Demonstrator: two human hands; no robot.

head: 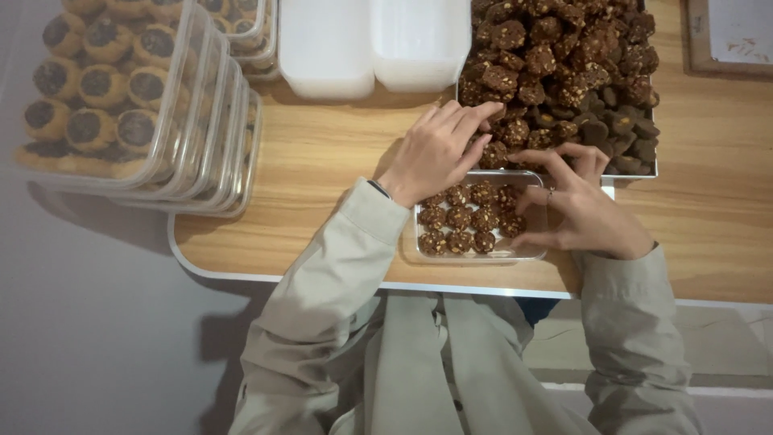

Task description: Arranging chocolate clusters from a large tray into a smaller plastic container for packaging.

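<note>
A: The clear box (480,217) sits at the near table edge, between the two hands, and holds about eleven nut-crusted cookies (460,217) in rows. Its right part, toward three o'clock, looks bare, so I judge the filling past halfway but not finished.

B: And the hands?

A: The left hand (439,149) lies at eleven o'clock of the box, fingers bent down among the cookies at the near edge of the big tray (564,72); whether it pinches one I cannot tell. The right hand (576,205) is at three o'clock, fingers spread and loosely curled, thumb and forefinger at the box's far right corner, clamped on nothing I can see.

B: Beyond that?

A: The tray at twelve o'clock is heaped high. Filled lidded boxes (137,97) are stacked at ten o'clock, with white tubs (370,44) beside them.
</note>
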